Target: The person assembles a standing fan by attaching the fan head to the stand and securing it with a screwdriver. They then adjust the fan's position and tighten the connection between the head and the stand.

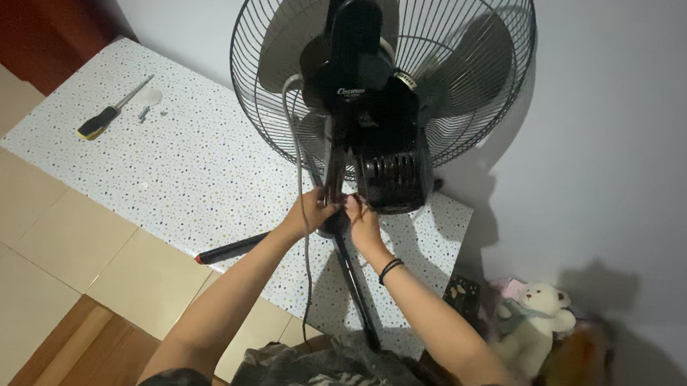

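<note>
Hands meet at the upright pole (334,185) under the fan motor housing (381,150): my left hand (310,212) and right hand (363,223) both grasp it, equally near.

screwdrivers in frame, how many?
1. The screwdriver, black and yellow handle, lies on the speckled mat at its far left, away from both hands, with small screws beside its shaft. More could be hidden behind the fan.

Fan (374,95) on mat (195,162); screwdriver (112,109) far left; plush toy (534,320) right.
</note>
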